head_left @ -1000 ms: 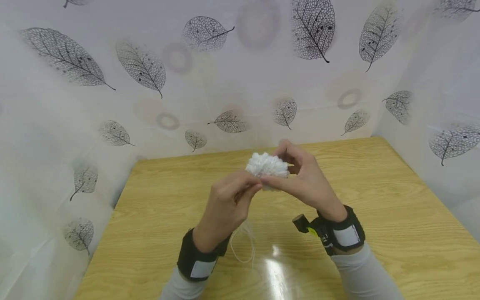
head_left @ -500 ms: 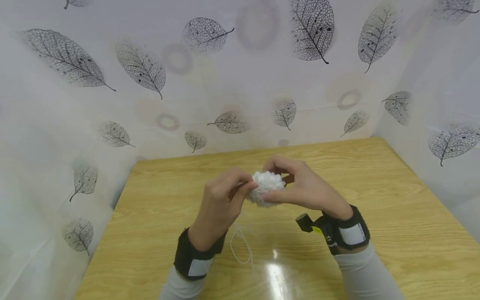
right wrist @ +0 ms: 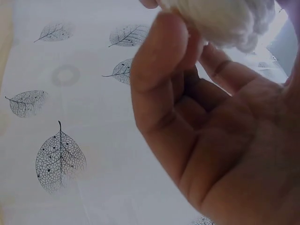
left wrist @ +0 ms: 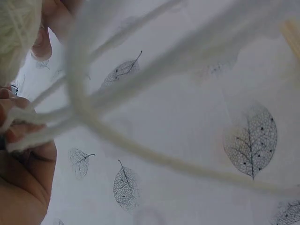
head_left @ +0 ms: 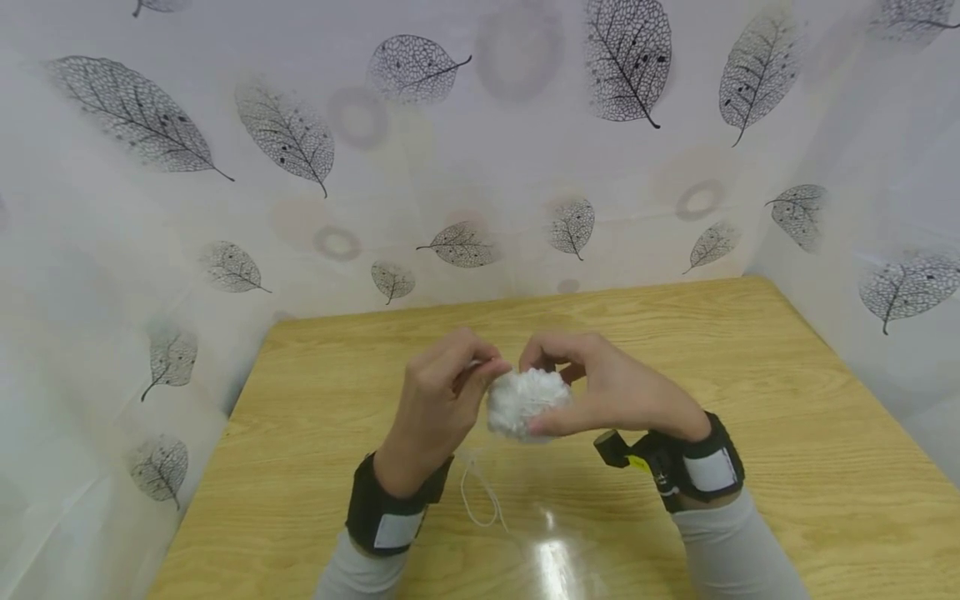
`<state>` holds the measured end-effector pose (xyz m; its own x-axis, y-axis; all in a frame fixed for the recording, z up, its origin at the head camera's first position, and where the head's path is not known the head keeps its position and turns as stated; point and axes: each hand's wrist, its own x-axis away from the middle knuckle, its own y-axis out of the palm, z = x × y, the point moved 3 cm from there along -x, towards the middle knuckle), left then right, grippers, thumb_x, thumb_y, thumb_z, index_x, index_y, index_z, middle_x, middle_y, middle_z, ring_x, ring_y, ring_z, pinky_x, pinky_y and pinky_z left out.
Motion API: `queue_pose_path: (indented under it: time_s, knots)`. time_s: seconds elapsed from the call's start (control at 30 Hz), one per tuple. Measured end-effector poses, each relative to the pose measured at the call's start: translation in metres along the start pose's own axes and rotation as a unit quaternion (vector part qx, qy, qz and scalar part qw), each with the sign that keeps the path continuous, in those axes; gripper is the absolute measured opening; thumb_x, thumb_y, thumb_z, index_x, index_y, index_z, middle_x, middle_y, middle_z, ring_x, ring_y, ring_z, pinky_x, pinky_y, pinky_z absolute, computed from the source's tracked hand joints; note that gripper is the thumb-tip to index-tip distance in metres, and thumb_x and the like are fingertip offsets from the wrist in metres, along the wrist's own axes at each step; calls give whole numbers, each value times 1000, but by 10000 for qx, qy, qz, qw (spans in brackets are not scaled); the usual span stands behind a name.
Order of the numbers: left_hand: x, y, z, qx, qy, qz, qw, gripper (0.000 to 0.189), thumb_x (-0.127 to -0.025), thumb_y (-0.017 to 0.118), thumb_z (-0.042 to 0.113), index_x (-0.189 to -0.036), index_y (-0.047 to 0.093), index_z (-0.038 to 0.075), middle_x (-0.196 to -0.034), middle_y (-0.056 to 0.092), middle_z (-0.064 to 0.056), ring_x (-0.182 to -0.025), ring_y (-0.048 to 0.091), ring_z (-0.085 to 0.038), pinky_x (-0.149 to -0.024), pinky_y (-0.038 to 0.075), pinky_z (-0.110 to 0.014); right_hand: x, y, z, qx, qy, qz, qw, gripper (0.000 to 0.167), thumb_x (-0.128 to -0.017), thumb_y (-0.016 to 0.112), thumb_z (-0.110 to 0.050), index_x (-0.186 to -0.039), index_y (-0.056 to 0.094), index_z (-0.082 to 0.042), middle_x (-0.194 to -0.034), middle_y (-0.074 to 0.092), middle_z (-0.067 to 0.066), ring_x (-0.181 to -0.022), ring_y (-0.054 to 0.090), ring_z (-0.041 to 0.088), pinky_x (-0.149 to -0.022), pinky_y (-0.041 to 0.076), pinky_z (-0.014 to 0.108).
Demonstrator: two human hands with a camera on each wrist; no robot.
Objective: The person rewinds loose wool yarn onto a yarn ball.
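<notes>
A small white ball of yarn [head_left: 517, 408] is held above the table in the head view. My right hand [head_left: 626, 392] grips it from the right, thumb on its near side and fingers behind. Beside the ball, my left hand [head_left: 438, 404] pinches strands of white yarn with thumb and fingertips. In the left wrist view several yarn strands [left wrist: 154, 77] run out of the pinching fingers [left wrist: 30, 136], with the ball [left wrist: 16, 40] at the upper left. A loose loop of yarn [head_left: 495, 504] hangs below the left hand. The right wrist view shows curled fingers [right wrist: 161, 51] under the ball.
The wooden table [head_left: 337, 383] spreads below both hands. Behind it and along both sides hangs a pale leaf-printed sheet [head_left: 510, 167]. Each wrist wears a black strap, and a small dark camera [head_left: 611, 448] sticks out from the right one.
The ball has come down toward me and been turned in the right hand. The left fingertips have moved from beneath the ball to its upper left side.
</notes>
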<state>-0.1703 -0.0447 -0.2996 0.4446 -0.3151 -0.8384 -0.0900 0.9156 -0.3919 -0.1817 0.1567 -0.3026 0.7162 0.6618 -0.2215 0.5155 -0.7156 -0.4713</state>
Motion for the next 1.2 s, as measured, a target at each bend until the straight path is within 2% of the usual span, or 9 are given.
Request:
queue_pose_path:
  time_s: [0.1, 0.27, 0.53, 0.7, 0.83, 0.9, 1.03, 1.1, 1.2]
  knots:
    - [0, 0, -1, -10, -49, 0, 10000, 32, -103, 59, 30, -86, 62, 2, -72, 54, -3, -57, 41, -9, -49, 34, -18, 1, 1, -2, 66, -221, -117, 9997, 35, -81, 87, -19, -107, 65, -21, -103, 66, -2, -94, 62, 20, -82, 58, 39]
    - [0, 1, -1, 18, -86, 21, 10000, 34, -103, 58, 31, -86, 62, 1, -72, 56, -4, -56, 42, -8, -46, 38, -22, 3, -1, -6, 1, -428, 6, 9991, 40, -76, 86, -12, -108, 65, -21, -102, 66, -2, -90, 64, 20, -82, 58, 37]
    - [-1, 2, 0, 226, -63, -5, 9997, 34, -103, 56, 31, -87, 61, 2, -72, 56, -4, -55, 42, -8, -48, 39, -19, 6, -5, -7, -774, -590, 325, 9947, 44, -73, 83, 1, -110, 63, -13, -107, 63, 9, -92, 64, 25, -79, 58, 37]
    - [0, 3, -1, 284, -14, -34, 9996, 27, -104, 58, 24, -88, 61, 3, -72, 55, -3, -56, 43, -8, -46, 39, -22, 8, -9, -6, -1384, -776, 775, 9843, 41, -76, 79, 3, -111, 62, -10, -105, 64, 9, -90, 62, 23, -76, 57, 32]
    - [0, 5, -1, 324, -30, -114, 9994, 9, -98, 68, 4, -90, 65, 2, -74, 57, -3, -58, 44, -9, -47, 39, -23, 9, -13, -4, -1857, -901, 1243, 9705, 36, -83, 81, -6, -113, 62, -12, -105, 66, 7, -90, 62, 20, -72, 58, 30]
    - [1, 6, -2, 303, -155, -227, 9992, 8, -94, 71, -4, -91, 66, 2, -75, 58, -3, -59, 45, -9, -49, 40, -22, 9, -15, -4, -1970, -910, 1478, 9649, 34, -84, 81, -9, -112, 62, -12, -107, 66, 8, -90, 62, 19, -71, 59, 31]
    - [3, 9, -3, 84, -504, -589, 9970, 8, -93, 73, -2, -90, 69, 5, -81, 63, -1, -69, 55, -9, -60, 49, -23, 10, -17, -5, -2011, -741, 1884, 9584, 34, -81, 76, -3, -110, 61, -11, -109, 66, 10, -89, 62, 19, -69, 59, 32]
    - [3, 11, -4, -89, -607, -835, 9946, 8, -92, 74, 1, -88, 71, 7, -86, 66, 0, -79, 60, -11, -74, 52, -27, 10, -18, -6, -2004, -614, 2040, 9563, 35, -79, 72, 2, -110, 61, -11, -110, 67, 10, -89, 63, 19, -68, 59, 31]
    - [3, 15, -5, -329, -646, -1218, 9899, 7, -90, 76, 4, -86, 73, 9, -92, 69, 1, -92, 62, -15, -90, 47, -36, 11, -18, -6, -2030, -488, 2192, 9531, 37, -77, 69, 5, -109, 61, -12, -113, 67, 11, -90, 64, 19, -70, 60, 31]
